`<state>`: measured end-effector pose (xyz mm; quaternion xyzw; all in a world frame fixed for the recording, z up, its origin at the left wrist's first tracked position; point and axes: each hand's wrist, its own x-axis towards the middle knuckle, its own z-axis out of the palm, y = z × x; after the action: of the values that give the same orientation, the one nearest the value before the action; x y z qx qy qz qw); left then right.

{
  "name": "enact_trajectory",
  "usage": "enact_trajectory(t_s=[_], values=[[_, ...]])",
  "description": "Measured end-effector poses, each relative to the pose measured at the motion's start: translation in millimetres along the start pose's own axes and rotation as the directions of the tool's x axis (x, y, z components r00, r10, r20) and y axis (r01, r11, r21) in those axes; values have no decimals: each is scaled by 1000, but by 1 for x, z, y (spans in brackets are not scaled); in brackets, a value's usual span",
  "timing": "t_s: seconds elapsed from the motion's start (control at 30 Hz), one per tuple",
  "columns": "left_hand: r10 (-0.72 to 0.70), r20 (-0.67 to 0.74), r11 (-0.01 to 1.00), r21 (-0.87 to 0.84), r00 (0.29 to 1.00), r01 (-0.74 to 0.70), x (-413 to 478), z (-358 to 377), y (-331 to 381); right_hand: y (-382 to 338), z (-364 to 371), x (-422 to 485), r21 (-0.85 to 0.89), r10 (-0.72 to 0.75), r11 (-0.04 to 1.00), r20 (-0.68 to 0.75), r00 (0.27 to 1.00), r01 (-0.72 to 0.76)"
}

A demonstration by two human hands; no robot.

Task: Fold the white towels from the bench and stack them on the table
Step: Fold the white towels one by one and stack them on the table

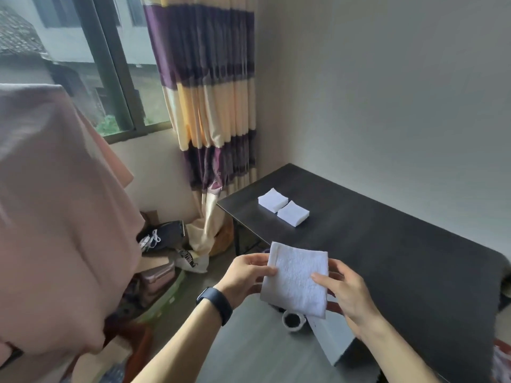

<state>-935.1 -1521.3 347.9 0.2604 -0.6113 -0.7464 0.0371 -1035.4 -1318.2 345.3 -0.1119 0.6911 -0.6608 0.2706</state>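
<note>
Between left hand (243,275) and right hand (351,294), both grips pinch the towel (296,283).

Partly hidden behind held towel (297,283): fingers of right hand (351,294) and a dark cup (293,321); cropped by left edge, pink cloth (55,217); by right edge, bench (387,258)

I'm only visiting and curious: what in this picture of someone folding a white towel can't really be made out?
Head view, the only one:
- The bench: not identifiable; a large pink cloth fills the left side.
- Small round white-rimmed object: half hidden under the held white terry towel.
- Left hand and right hand: fingers behind the towel are hidden.
- Dark table: near end runs off the bottom edge.
</note>
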Motion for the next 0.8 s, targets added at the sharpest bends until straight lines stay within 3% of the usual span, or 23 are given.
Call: enact_trajectory(t_s=[0.5,0.8], values=[[-256,6,964,70,967,255,346,-41,40,33,5,340,93,246,967,-130,960,-236],[-431,40,887,203,901,415,527,-40,38,73,7,485,128,439,898,-318,840,-421]])
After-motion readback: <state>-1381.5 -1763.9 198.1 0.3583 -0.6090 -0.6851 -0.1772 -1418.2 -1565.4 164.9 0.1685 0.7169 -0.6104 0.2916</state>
